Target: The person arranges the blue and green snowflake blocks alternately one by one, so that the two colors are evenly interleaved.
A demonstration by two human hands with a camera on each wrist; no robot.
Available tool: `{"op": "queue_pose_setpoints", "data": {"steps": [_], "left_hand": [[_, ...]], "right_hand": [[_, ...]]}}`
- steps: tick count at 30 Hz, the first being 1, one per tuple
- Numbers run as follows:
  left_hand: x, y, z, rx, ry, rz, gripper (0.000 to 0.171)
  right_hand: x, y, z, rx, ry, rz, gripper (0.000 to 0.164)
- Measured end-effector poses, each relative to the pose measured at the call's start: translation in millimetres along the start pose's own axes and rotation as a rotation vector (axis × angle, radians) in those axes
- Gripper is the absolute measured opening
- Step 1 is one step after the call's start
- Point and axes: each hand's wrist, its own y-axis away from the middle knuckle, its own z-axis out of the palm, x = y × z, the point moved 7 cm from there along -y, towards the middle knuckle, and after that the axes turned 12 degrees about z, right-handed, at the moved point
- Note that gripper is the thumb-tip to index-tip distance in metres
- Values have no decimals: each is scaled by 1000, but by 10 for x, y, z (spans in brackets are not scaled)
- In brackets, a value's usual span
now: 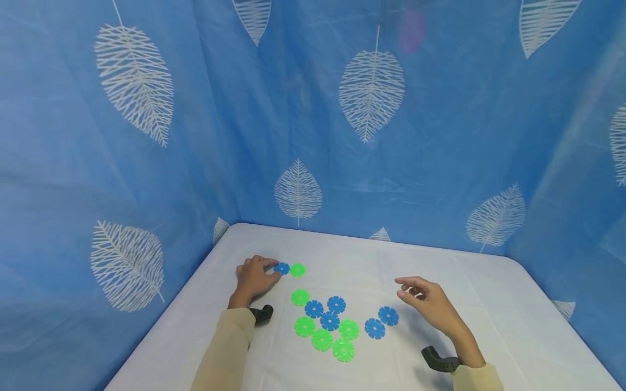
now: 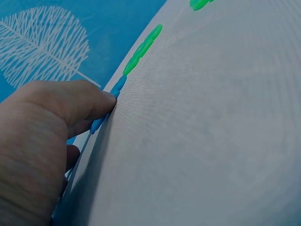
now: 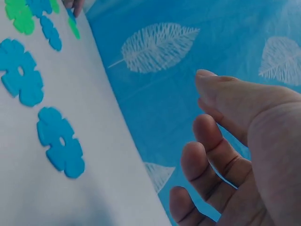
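Note:
My left hand [image 1: 254, 278] is at the far left of the table, thumb and index finger pinching a blue interlocking disc [image 1: 282, 268] with a notched rim. Right beside that disc lies a green interlocking disc [image 1: 298, 270], edge to edge with it. In the left wrist view the thumb [image 2: 101, 101] covers part of the blue disc, which lies low at the tabletop. My right hand [image 1: 432, 304] hovers over the right side with loosely bent fingers and holds nothing. Nearest to it are two blue discs, an upper one [image 1: 388, 315] and a lower one [image 1: 375, 328].
Several green and blue discs lie in a loose group mid-table, among them a green disc [image 1: 322, 340] and a blue disc [image 1: 330, 321]. A white cloth covers the table [image 1: 274, 353]. Blue curtains [image 1: 332, 179] with white leaf prints hang close behind and at both sides.

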Motion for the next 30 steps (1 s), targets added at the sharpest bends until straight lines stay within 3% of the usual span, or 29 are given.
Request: {"op": "queue_pose_setpoints", "data": {"steps": [8, 15, 23, 30], "left_hand": [[14, -8, 69, -8, 17, 5, 39], [-2, -3, 6, -3, 18, 5, 40], [-3, 20, 0, -19, 23, 2, 40], [-8, -5, 25, -16, 26, 5, 41]], "right_hand": [[143, 25, 44, -76, -43, 40, 43], [272, -13, 131, -124, -106, 74, 46], [380, 8, 274, -216, -106, 71, 45], [420, 17, 300, -217, -89, 63, 45]]}}
